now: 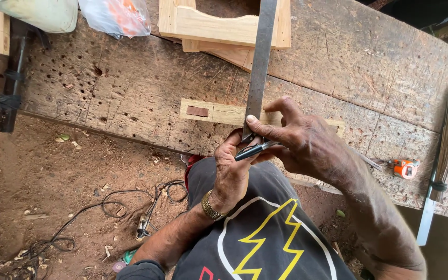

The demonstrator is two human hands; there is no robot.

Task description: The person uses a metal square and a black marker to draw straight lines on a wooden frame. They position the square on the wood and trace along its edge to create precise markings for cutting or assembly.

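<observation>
Worn, pitted workbench (130, 88); orange tape measure (405, 168); broom (447, 150); pale wooden frame (208, 26); plastic bag (115, 15); black cable (105, 207) on dirt floor (37, 166).

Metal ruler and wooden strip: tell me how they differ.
The metal ruler is grey steel; the wooden strip is pale wood with a dark rectangular recess. The ruler runs away from the person, across the strip, which lies along the workbench. The left hand and right hand touch the ruler's near end. Both are long and flat.
</observation>
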